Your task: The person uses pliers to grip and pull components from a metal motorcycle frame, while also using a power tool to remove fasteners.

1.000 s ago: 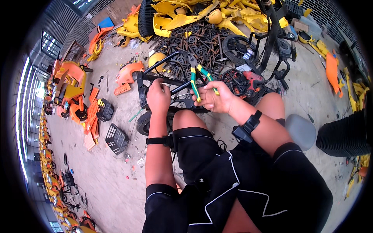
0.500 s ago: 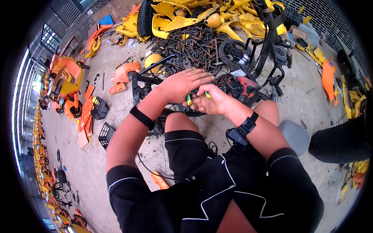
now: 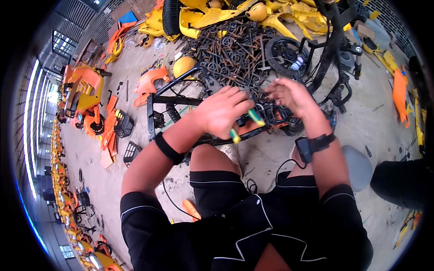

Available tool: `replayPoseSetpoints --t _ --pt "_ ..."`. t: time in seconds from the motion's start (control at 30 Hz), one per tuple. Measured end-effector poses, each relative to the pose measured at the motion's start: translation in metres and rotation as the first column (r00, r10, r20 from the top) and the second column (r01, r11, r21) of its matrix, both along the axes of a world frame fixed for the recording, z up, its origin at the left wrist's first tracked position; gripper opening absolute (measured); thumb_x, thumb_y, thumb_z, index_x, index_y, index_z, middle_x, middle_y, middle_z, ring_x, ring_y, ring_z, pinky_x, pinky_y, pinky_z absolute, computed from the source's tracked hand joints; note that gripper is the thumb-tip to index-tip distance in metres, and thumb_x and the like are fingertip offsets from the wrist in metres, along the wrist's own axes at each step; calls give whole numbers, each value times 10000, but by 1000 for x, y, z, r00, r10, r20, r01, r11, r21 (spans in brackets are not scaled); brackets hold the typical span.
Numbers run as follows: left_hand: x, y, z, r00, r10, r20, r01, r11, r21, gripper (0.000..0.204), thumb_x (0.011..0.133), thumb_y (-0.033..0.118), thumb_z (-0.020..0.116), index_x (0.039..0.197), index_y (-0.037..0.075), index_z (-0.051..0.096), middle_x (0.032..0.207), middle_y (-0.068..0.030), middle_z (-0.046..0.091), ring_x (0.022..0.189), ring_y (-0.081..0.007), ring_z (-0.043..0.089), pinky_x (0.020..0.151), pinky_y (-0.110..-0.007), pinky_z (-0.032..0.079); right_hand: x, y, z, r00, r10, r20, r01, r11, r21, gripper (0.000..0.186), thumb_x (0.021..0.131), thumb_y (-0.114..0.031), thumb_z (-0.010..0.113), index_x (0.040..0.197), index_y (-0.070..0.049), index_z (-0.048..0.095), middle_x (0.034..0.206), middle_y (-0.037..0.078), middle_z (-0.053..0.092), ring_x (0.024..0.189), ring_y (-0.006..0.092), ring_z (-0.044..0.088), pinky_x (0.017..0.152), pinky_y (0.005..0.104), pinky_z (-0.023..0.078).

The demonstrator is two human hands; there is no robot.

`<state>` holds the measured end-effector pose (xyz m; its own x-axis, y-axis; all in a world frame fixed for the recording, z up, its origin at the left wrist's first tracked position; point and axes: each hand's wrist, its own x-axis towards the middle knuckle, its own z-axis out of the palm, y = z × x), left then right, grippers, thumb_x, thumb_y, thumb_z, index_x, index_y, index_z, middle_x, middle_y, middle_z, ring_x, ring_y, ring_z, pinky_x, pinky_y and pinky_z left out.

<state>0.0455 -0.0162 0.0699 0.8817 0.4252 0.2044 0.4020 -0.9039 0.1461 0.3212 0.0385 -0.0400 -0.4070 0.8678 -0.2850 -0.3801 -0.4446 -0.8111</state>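
Note:
My left hand [image 3: 226,110] is closed round a pair of pliers, whose green and yellow handles [image 3: 257,118] stick out below the fingers. Most of its jaw end is hidden by the hand. Raised to the right, my right hand [image 3: 291,97] is empty, its fingers apart and a little curled. Beneath both hands lies a tangle of black cables [image 3: 275,115]. A dark scooter frame [image 3: 169,100] of metal tubes stretches under my left hand, close to my knees.
Beyond the frame is a heap of rusty metal parts [image 3: 230,49], with yellow body panels [image 3: 208,18] behind it. A wheel [image 3: 285,54] and black tubing [image 3: 323,58] stand at right. Black crates [image 3: 123,124], a grey stool [image 3: 357,169] and stacked black pieces [image 3: 400,183] surround me.
My hands have come apart: the right has let go of the pliers and moved up to the right. The left keeps hold of them. The whole view has shifted slightly.

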Motion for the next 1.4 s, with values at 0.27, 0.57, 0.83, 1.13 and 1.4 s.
replayPoseSetpoints --t 0.27,0.57,0.83,1.13,1.4 --pt "82 53 -14 673 721 164 -731 683 -3 472 741 193 703 1144 -37 612 1075 -235 657 1045 -418 643 921 -499 518 4 51 -22 976 -192 104 198 979 -52 196 969 -259 600 1056 -92 656 1032 34 738 893 136 663 711 305 471" --pt "80 46 -10 695 717 61 -717 697 -17 556 738 247 695 1211 -27 598 1189 -226 638 1130 -404 605 1005 -469 480 7 44 -25 956 -212 204 218 976 -10 177 975 -227 600 1074 -86 639 1024 43 739 835 136 676 686 306 490" --pt "-36 -8 22 990 -105 -97 101 994 -49 755 568 120 715 1296 5 549 1289 -200 560 1224 -430 540 1068 -486 469 35 25 -17 948 -199 249 190 980 58 187 969 -224 613 1080 -73 626 985 37 714 798 129 657 682 288 512" --pt "29 10 -10 982 176 -70 -172 984 56 651 596 195 756 1197 12 586 1088 -173 594 1015 -389 588 917 -473 484 34 24 -15 942 -201 269 180 978 102 235 962 -254 607 1077 -52 637 1009 59 711 829 127 644 653 288 491" --pt "106 110 -15 291 954 -78 -957 291 -10 629 855 352 616 1298 -90 559 1280 -293 625 1210 -420 617 1063 -494 461 0 39 -21 940 -132 314 116 991 69 249 942 -232 602 1101 -43 632 1019 53 713 841 129 651 654 292 490"
